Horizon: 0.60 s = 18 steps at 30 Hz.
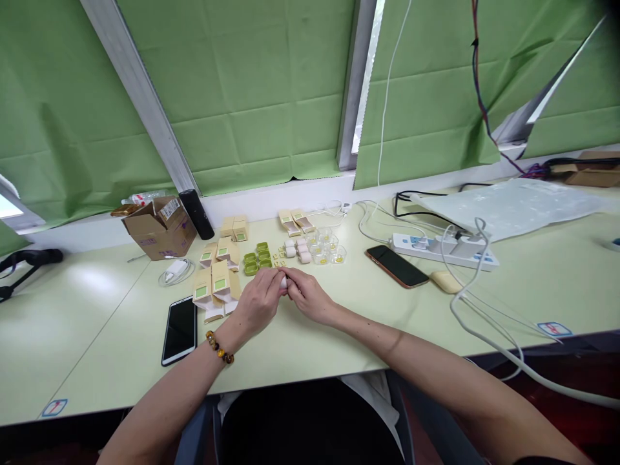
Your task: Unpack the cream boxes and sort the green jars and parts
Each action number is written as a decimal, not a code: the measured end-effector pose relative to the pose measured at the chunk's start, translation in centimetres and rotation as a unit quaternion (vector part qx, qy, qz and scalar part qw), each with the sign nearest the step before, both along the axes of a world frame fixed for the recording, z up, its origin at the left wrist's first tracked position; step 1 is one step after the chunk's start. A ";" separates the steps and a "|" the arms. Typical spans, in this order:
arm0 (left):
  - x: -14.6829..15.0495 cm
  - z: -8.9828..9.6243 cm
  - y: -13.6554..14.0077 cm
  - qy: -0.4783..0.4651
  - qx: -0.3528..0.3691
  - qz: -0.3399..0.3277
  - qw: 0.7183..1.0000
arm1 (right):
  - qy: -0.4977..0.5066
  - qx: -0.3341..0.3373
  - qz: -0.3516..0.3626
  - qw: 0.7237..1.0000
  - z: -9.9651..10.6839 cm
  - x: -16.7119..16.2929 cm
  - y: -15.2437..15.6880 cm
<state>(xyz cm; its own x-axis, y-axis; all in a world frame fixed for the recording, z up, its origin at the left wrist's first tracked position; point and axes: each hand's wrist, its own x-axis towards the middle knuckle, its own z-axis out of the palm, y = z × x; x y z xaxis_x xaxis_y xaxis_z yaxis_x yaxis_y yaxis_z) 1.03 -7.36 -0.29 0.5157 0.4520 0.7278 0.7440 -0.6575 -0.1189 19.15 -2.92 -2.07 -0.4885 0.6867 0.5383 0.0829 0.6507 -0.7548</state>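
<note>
Left hand point(259, 295) and right hand point(310, 296) meet over the table point(314, 349), right of the near paper boxes point(221, 284) and just short of the green trays point(263, 255), fingers closed on a small white piece point(283, 283) between them. Risks, as judged: a leftward wrist swing could topple the boxes, a forward knuckle push could shove the trays, a slack pinch could drop the piece among the tiny yellow bits point(282, 263). Fingers hide most of the piece, shape unclear; bits too small to make out.
</note>
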 end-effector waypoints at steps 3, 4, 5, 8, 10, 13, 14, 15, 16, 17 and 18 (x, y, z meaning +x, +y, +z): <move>0.0 -0.2 0.1 -0.002 -0.002 -0.001 1.000 | 0.003 -0.005 0.001 1.000 -0.1 0.0 0.0; -0.1 -0.3 0.1 -0.005 -0.005 -0.001 1.000 | 0.005 -0.006 0.003 1.000 -0.1 0.0 0.1; -0.1 -0.4 0.2 -0.008 -0.008 0.000 1.000 | 0.009 -0.008 0.005 1.000 -0.2 0.0 0.1; -0.1 -0.6 0.2 -0.012 -0.019 0.004 1.000 | 0.025 -0.018 0.014 0.999 -0.3 -0.1 0.2; 0.0 -0.6 0.3 -0.010 -0.022 0.008 1.000 | 0.034 -0.029 0.023 0.999 -0.4 -0.2 0.2; 0.0 -0.6 0.3 -0.011 -0.021 0.009 1.000 | 0.035 -0.041 0.030 0.998 -0.2 -0.1 0.1; 0.0 -0.6 0.3 -0.015 -0.019 0.008 1.000 | 0.034 -0.039 0.027 0.998 -0.1 -0.1 0.0; -0.1 -0.5 0.3 -0.024 -0.014 0.007 1.000 | 0.033 -0.036 0.023 0.999 0.0 0.0 0.0; -0.2 -0.5 0.3 -0.036 -0.009 0.005 0.999 | 0.033 -0.031 0.022 0.999 0.1 0.2 0.0; -0.3 -0.4 0.3 -0.051 -0.005 0.003 0.999 | 0.035 -0.027 0.024 0.999 0.3 0.3 0.1; -0.5 -0.4 0.4 -0.067 -0.003 0.000 0.998 | 0.039 -0.024 0.033 0.998 0.4 0.5 0.1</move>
